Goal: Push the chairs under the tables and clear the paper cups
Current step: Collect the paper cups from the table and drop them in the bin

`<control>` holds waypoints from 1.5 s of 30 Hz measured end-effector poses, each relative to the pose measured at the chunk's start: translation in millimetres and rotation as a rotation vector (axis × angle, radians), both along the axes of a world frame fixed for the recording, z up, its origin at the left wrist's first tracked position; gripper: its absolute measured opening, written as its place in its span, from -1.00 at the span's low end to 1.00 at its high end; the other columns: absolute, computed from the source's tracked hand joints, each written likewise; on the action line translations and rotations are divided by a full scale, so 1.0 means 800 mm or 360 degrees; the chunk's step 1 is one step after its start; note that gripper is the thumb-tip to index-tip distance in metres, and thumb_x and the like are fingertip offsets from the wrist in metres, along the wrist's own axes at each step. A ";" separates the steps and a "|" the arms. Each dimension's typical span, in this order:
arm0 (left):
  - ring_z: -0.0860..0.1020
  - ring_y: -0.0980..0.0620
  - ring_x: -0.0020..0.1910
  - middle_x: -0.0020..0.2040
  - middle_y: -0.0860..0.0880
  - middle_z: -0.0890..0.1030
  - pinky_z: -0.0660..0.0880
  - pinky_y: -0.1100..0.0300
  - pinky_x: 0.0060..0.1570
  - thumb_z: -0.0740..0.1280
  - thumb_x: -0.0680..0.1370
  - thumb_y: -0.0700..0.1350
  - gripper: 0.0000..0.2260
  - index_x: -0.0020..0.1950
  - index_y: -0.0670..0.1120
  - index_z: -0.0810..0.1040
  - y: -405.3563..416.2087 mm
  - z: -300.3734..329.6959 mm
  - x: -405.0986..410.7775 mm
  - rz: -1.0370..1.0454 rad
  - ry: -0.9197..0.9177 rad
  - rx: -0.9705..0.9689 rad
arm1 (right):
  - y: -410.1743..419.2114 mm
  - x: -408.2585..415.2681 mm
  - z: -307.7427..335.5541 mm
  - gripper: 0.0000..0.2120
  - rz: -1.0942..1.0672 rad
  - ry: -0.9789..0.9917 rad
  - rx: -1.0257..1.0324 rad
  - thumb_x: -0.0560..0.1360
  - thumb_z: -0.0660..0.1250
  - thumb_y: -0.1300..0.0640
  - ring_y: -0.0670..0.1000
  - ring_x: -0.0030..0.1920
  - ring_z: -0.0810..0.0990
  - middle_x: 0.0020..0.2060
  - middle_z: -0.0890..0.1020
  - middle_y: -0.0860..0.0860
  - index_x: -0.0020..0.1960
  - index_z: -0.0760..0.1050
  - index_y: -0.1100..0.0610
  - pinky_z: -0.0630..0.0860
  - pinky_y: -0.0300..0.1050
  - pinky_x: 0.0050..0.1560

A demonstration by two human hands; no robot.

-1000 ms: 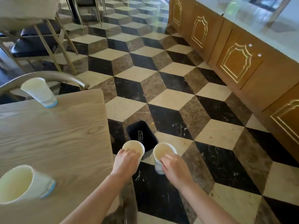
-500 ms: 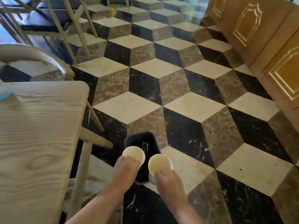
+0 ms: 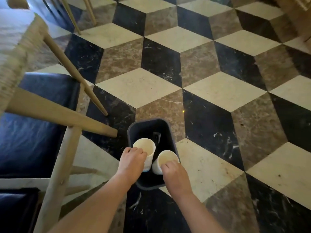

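Note:
My left hand [image 3: 132, 163] grips a white paper cup [image 3: 145, 147] with a blue base band, held upright over the mouth of a small black bin [image 3: 134, 130] on the floor. My right hand [image 3: 174, 176] holds a second white paper cup [image 3: 166, 158], also upright, over the bin's right rim. Both cups look empty inside. The two cups sit side by side, almost touching. A wooden table [image 3: 15, 47] stands at the left, with a dark blue chair seat [image 3: 33, 125] under it.
The table's slanted wooden legs [image 3: 77, 76] and a cross rail [image 3: 58, 115] reach close to the bin's left side. More chair legs [image 3: 74, 15] stand at the top left. The floor [image 3: 218, 91] is cube-patterned marble, open to the right of the bin.
My view has tilted down and moved closer to the bin. Both hands have carried their cups forward until they hang over the bin opening. The tabletop cups have left the view.

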State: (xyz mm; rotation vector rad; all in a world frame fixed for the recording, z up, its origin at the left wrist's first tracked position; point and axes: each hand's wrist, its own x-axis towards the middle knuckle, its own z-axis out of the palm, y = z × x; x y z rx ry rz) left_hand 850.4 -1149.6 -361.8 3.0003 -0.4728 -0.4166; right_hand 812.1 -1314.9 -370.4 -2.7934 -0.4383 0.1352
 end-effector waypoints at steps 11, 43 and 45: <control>0.61 -0.03 -0.25 -0.23 -0.02 0.65 0.53 0.10 -0.22 0.55 0.23 -0.16 -0.76 -0.15 -0.08 0.63 -0.001 0.103 -0.039 0.0220 0.0004 -0.0306 | 0.017 -0.012 0.103 -0.81 -0.0027 0.0141 -0.0079 0.22 0.54 0.19 0.04 -0.30 0.53 -0.34 0.59 0.00 -0.23 0.56 0.10 0.50 -0.09 -0.33; 0.57 -0.10 -0.36 -0.34 -0.05 0.58 0.48 0.12 -0.45 0.60 0.13 -0.11 -0.70 -0.26 -0.14 0.59 0.304 0.601 -0.339 0.1523 -0.0771 -0.0046 | 0.362 -0.036 0.617 -0.71 0.0927 -0.0573 0.0147 0.33 0.49 0.24 0.18 -0.08 0.60 -0.11 0.66 0.15 0.04 0.59 0.23 0.50 0.10 -0.05; 0.55 -0.11 -0.38 -0.36 -0.06 0.57 0.46 0.11 -0.47 0.61 0.12 -0.10 -0.69 -0.30 -0.14 0.56 0.314 0.593 -0.339 0.1555 -0.0714 -0.0040 | 0.377 -0.019 0.614 -0.69 0.0922 -0.0570 0.0132 0.31 0.51 0.26 0.21 -0.09 0.60 -0.13 0.66 0.18 0.04 0.59 0.25 0.51 0.11 -0.08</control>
